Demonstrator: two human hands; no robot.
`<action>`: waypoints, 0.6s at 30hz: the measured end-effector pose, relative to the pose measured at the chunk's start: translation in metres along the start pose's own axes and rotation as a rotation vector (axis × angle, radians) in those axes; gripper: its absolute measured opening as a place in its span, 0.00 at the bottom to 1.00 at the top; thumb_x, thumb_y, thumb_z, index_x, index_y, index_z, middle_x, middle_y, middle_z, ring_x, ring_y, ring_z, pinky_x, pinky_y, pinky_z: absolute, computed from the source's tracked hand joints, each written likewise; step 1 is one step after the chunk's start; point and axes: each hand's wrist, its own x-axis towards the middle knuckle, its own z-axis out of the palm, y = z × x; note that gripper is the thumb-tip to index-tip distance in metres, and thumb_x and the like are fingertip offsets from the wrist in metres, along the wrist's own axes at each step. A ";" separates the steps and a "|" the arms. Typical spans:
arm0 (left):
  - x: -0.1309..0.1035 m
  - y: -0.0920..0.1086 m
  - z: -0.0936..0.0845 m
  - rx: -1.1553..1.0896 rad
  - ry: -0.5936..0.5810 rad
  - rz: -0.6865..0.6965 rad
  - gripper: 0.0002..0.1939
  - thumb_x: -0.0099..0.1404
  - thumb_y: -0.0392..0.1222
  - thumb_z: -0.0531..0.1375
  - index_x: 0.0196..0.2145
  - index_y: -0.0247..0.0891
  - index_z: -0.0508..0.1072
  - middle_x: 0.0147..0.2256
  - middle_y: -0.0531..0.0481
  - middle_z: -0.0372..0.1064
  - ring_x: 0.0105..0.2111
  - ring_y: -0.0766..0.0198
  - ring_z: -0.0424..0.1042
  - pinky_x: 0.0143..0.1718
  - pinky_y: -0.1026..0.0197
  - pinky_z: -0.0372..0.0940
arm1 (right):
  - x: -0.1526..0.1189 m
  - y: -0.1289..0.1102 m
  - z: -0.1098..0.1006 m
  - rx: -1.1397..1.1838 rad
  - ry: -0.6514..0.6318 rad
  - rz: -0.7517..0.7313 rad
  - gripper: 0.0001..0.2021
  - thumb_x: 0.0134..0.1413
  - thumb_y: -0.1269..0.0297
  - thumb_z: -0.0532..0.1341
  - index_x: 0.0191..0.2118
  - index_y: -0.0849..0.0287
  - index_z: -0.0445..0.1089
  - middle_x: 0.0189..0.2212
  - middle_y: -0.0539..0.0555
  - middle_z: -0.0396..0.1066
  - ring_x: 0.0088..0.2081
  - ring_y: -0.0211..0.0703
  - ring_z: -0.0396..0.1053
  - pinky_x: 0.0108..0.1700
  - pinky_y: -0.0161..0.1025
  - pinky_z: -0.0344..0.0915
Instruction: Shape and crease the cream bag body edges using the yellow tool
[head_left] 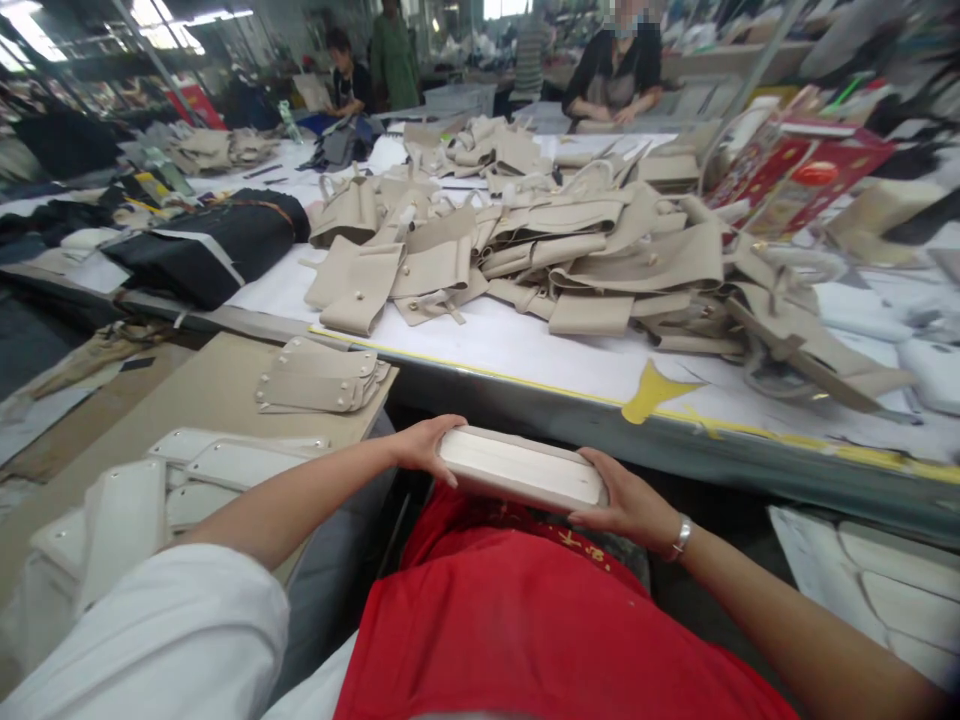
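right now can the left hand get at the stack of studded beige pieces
Probably, if the left hand lets go of the pale block: nothing visible blocks its way to the stack of studded beige pieces.

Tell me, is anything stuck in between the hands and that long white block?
Nothing that shows: the left hand and right hand each touch one end of the long white block directly, above the red apron.
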 end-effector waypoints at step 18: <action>0.022 0.000 0.018 0.266 -0.014 0.116 0.45 0.42 0.51 0.67 0.56 0.42 0.57 0.53 0.43 0.59 0.52 0.49 0.62 0.54 0.51 0.56 | 0.077 0.049 -0.100 -0.138 0.401 0.872 0.39 0.38 0.47 0.65 0.51 0.75 0.59 0.43 0.73 0.67 0.47 0.60 0.66 0.48 0.50 0.61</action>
